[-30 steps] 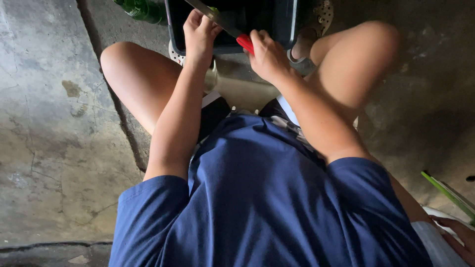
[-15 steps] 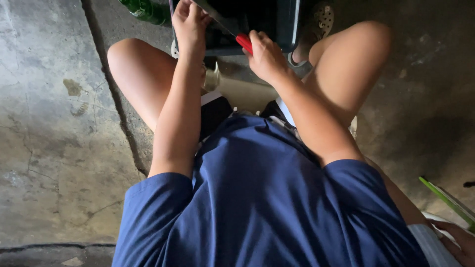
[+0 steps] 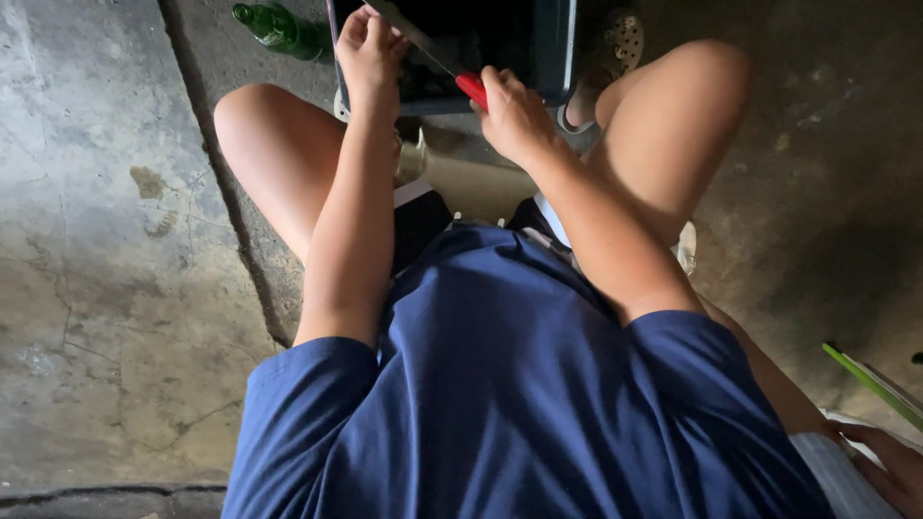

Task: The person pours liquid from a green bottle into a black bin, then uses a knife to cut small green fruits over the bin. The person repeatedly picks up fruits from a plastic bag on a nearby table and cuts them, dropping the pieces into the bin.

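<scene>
The right hand [image 3: 514, 115] grips a red-handled knife [image 3: 471, 88] over a dark bin [image 3: 553, 58]. The left hand [image 3: 370, 43], at 11 o'clock, is closed by the blade; what it holds cannot be told.

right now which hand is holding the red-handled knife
The right hand grips the knife's red handle; the left hand holds something by the blade instead.

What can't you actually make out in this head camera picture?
- What the left hand pinches: its fingers cover it.
- Contents of the dark bin: shadowed, and the top edge cuts it off.
- The knife with the red handle: the right hand hides most of the handle.
- The green bottle: partly cut off by the top edge.
- The other person's hand: cropped at the corner.
</scene>
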